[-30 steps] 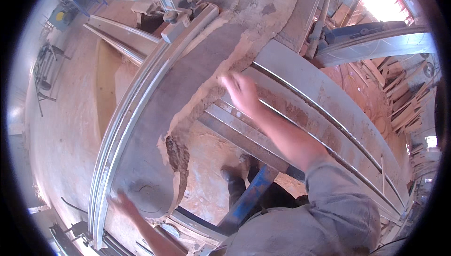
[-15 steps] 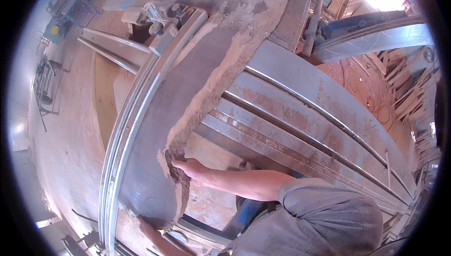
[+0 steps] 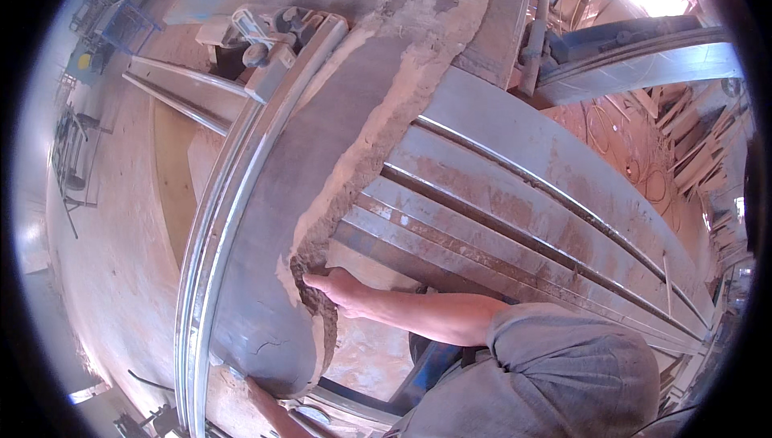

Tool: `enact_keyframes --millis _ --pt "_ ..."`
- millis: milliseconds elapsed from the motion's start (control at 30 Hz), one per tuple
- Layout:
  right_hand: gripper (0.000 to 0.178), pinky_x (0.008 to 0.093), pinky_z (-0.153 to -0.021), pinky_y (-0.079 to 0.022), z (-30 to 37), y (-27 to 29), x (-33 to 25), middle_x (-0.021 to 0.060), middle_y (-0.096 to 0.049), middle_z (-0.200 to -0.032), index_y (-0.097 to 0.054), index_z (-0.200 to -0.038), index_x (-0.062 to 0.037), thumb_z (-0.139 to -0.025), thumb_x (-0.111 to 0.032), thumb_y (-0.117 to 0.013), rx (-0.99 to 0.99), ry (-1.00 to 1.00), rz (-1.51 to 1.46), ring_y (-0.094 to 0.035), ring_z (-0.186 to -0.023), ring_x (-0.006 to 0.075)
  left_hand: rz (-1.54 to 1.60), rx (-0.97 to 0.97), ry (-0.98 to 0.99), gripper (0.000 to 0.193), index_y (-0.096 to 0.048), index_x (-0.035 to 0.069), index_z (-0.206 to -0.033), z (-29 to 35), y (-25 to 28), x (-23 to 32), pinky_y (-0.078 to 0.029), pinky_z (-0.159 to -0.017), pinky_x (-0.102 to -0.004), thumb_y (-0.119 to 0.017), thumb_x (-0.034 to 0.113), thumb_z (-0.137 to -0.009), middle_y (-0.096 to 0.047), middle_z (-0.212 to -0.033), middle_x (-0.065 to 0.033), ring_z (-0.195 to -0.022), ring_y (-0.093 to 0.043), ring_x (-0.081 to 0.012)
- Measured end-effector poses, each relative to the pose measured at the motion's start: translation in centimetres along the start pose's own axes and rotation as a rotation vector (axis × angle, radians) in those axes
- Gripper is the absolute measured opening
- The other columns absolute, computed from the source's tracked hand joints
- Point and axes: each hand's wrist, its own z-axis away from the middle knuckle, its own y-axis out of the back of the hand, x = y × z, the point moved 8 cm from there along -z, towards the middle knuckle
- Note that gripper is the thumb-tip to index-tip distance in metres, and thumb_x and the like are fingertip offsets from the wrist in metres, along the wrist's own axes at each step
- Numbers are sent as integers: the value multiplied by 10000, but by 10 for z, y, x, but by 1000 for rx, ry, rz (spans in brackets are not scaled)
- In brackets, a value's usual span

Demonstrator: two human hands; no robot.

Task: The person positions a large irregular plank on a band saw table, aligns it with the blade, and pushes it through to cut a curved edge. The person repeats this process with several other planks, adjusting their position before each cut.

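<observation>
A long grey-brown wood slab (image 3: 322,128) with a rough, pale natural edge lies along the machine table, a crack showing near its close end. My right hand (image 3: 342,289) grips this rough edge where the wood is dark and broken; the fingertips are partly tucked at the edge. At the slab's close left corner is my left hand (image 3: 251,386), beside the long metal rail (image 3: 211,277). Its fingers are mostly hidden and small. The grooved grey metal table (image 3: 482,185) extends to the right of the slab, dusted with brown sawdust.
A clamp-like metal fitting (image 3: 269,48) sits at the rail's far end. Two metal bars (image 3: 177,100) run left from it. A blue-grey beam (image 3: 635,68) crosses the far right, with stacked wood offcuts (image 3: 700,144) beyond it. Blue wheeled equipment (image 3: 129,24) stands far left.
The view has turned slightly, so the close end of the slab and both hands appear a little farther right. Both hands keep their places at the slab.
</observation>
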Motion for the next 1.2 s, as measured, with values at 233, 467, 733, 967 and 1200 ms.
enact_keyframes --millis 233,467,733,967,1200 --pt "444 339 -618 -483 45 19 -10 41 -557 -651 -594 -769 -20 -954 -423 -570 95 -200 314 -541 -612 156 -270 -27 10 712 -449 -97 -1358 -24 13 2 -399 -1015 -438 -505 478 -941 -517 -1334 -258 -1204 -509 -372" --pt "312 408 -538 -505 117 33 -205 118 -646 -696 -654 -832 -64 -921 -362 -622 190 1187 1336 -627 -594 248 -713 221 -659 588 -452 -46 -1376 42 -71 239 -366 -1072 -469 -603 270 -904 -455 -1384 -278 -1280 -444 -429" --pt "269 384 -863 -494 33 63 -321 66 -689 -882 -711 -833 -62 -883 -317 -641 453 1574 1567 -634 -914 252 -743 74 -1119 604 -488 -16 -1341 42 -246 387 -371 -1057 -482 -651 307 -857 -480 -1358 -224 -1283 -427 -392" --pt "298 356 -872 -509 24 71 -325 46 -692 -968 -714 -811 -67 -850 -359 -666 488 1403 1606 -628 -978 231 -835 147 -920 634 -558 -2 -1247 46 -272 408 -406 -1016 -477 -716 417 -798 -535 -1257 -216 -1237 -462 -363" --pt "275 348 -842 -525 23 69 -329 33 -687 -936 -705 -787 -72 -818 -344 -699 458 1396 1600 -633 -960 224 -907 182 -864 714 -544 6 -1260 54 -274 413 -410 -1019 -476 -760 459 -753 -529 -1273 -204 -1249 -454 -356"
